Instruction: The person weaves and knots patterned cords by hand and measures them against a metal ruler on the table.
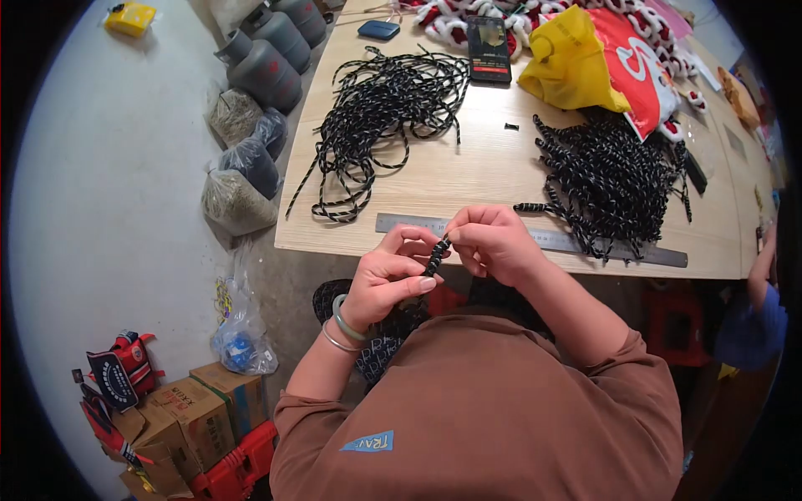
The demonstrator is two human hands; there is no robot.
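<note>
Between my two hands, just off the table's front edge, is a black cord (436, 259) with light flecks, wound into a tight knotted length. My left hand (391, 275) grips its lower part between thumb and fingers. At its upper end my right hand (494, 242) pinches the tip; what exactly sits in that pinch is too small to tell. A loose pile of uncut-looking black cords (393, 100) lies at the table's left. To the right is a heap of knotted black cords (614, 179), one piece sticking out toward my right hand. A steel ruler (401, 222) lies along the front edge.
On the table (493, 179) are a phone (489, 50), a blue case (378, 30), a yellow bag (568, 63) and a red bag (639, 75). Gas cylinders (263, 71) and filled sacks stand left. Cardboard boxes (188, 417) sit lower left. Another person's arm (762, 263) shows far right.
</note>
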